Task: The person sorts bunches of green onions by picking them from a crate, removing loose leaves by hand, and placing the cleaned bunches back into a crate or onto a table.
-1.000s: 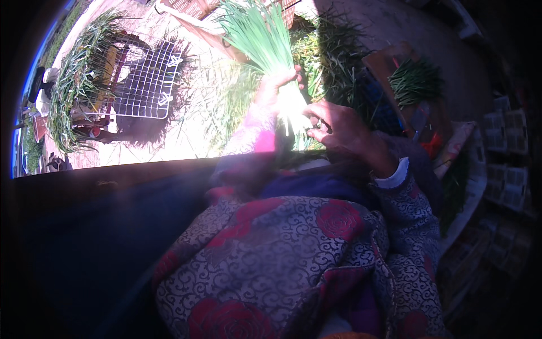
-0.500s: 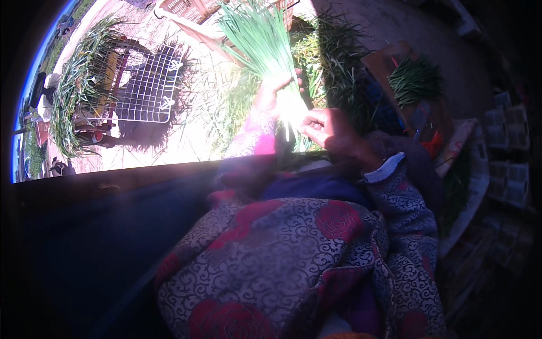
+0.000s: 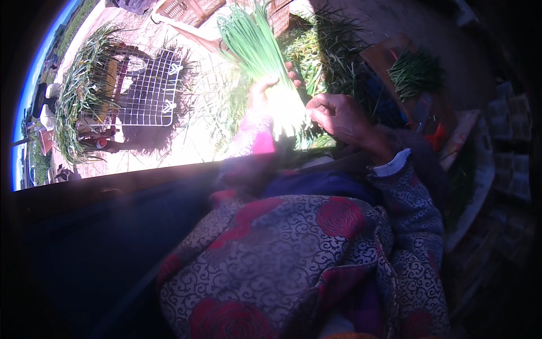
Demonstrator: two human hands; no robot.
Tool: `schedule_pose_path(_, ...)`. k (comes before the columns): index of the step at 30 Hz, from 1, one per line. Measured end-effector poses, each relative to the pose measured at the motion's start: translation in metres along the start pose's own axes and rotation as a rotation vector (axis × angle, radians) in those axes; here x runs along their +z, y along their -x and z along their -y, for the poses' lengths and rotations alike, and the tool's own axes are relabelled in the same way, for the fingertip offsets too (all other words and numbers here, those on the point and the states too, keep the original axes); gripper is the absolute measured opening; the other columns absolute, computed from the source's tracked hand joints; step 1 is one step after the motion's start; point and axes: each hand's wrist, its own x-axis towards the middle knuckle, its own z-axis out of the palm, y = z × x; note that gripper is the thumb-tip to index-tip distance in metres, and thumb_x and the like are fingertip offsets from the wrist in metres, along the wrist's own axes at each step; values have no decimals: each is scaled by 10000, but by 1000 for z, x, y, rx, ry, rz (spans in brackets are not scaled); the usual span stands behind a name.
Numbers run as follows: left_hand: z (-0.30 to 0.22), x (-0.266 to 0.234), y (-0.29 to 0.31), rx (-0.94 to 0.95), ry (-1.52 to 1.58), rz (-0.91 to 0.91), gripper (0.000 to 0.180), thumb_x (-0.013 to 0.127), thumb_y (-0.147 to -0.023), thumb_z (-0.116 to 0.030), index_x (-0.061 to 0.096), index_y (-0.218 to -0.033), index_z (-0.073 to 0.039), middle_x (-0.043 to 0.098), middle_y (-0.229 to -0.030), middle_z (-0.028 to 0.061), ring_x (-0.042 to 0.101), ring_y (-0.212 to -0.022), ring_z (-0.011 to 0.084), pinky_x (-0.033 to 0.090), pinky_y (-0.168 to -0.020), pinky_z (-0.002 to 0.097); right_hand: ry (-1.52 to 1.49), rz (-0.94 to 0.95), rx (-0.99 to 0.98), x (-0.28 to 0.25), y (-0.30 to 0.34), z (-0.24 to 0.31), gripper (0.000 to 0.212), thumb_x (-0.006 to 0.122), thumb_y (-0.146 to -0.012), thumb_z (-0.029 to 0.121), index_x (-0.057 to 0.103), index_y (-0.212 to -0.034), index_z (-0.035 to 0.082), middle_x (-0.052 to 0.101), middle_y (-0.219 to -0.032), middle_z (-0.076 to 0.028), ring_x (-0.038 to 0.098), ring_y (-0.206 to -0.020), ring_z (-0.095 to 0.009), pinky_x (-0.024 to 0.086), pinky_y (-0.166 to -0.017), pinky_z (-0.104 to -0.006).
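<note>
2 hands working a bunch of green chives in bright sun

The left hand (image 3: 261, 93) has its grip closed round the bunch of chives (image 3: 257, 42) near its pale lower end, holding it up in the far middle of the scene, green tips fanning away. The right hand (image 3: 337, 116) sits just right of the pale stems (image 3: 288, 110), fingers curled and touching them; whether its grip has closed on anything I cannot tell in the glare. The bunch looks light, soft and floppy, its leaves easily bruised or snapped, so the firmer pale base is the likely place to hold it, gently. To the far left a wire rack (image 3: 144, 87) stands on the sunlit ground with more loose greens (image 3: 76, 107) draped beside it. Another small bundle (image 3: 415, 70) lies to the far right in shadow.
</note>
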Motion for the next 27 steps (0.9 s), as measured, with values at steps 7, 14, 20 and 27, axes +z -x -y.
schedule_pose_path(7,1,-2,0,-36,25,70,633,569,-779,-83,445,-1371,103,620,-1139,233,608,-1096,397,501,-1007,505,104,2,-22,13,-12,3,149,698,-875,150,647,-879,11,606,-658,-78,594,-606,-179,474,-583,-347)
schedule_pose_path(14,11,10,3,23,83,15,686,566,-759,-70,401,-1392,134,575,-1287,243,568,-1195,361,387,-1139,541,429,-126,-306,18,-13,-6,231,698,-806,206,565,-724,37,617,-665,-186,642,-648,-385,487,-591,-478)
schedule_pose_path(20,20,4,2,45,141,50,644,564,-794,-78,413,-1387,123,581,-1268,232,571,-1186,350,386,-1134,545,307,-86,-76,13,-12,-21,261,734,-788,250,605,-699,42,632,-643,-169,661,-619,-344,500,-585,-444)
schedule_pose_path(27,8,-12,6,-146,169,27,407,601,-889,-110,530,-1269,17,604,-1083,178,590,-1049,345,528,-902,454,178,4,-79,12,-13,-20,182,701,-818,174,613,-771,21,620,-695,-196,612,-585,-338,456,-554,-412)
